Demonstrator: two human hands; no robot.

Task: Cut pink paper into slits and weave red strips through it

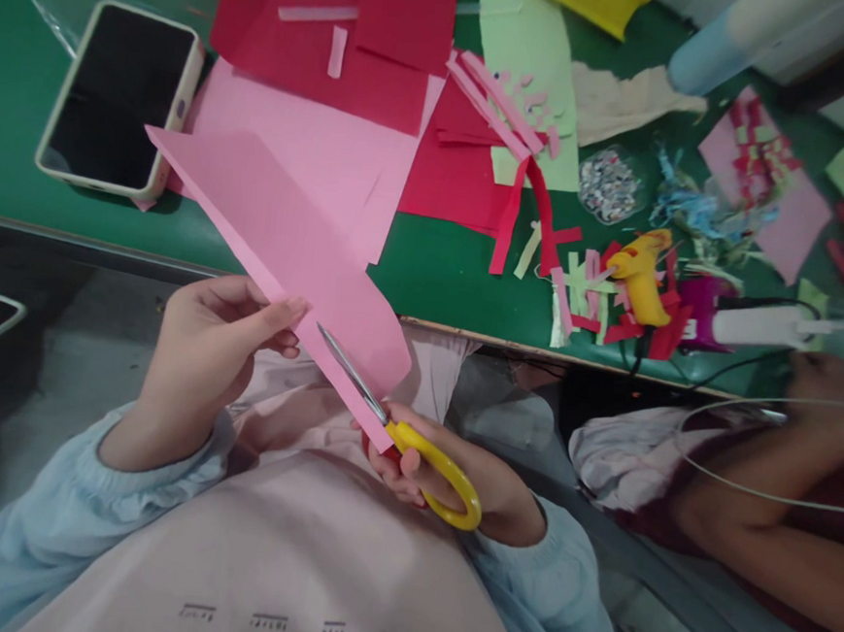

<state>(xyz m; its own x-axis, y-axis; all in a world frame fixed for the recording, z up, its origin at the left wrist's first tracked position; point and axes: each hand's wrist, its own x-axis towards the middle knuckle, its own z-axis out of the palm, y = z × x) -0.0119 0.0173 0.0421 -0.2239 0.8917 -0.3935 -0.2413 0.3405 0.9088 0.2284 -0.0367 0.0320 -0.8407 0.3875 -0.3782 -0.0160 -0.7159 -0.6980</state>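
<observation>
My left hand (pixel 207 353) pinches the near edge of a pink paper sheet (pixel 284 217) between thumb and fingers. The sheet slants from the table's edge down toward my lap. My right hand (pixel 447 459) grips scissors (pixel 446 474) with yellow and red handles. Their blades lie along the sheet's near edge, and a narrow pink strip runs on the side toward me. The blade tip points at my left thumb, a short way off. Part of the lower blade is hidden behind the paper.
On the green table (pixel 439 288) lie a phone (pixel 118 97), red sheets (pixel 326 55), a light green sheet (pixel 539 33), paper strips, a small clear tray of beads (pixel 612 185) and a yellow glue gun (pixel 644 275). A co-worker's arm (pixel 767 479) is at right, near a cable.
</observation>
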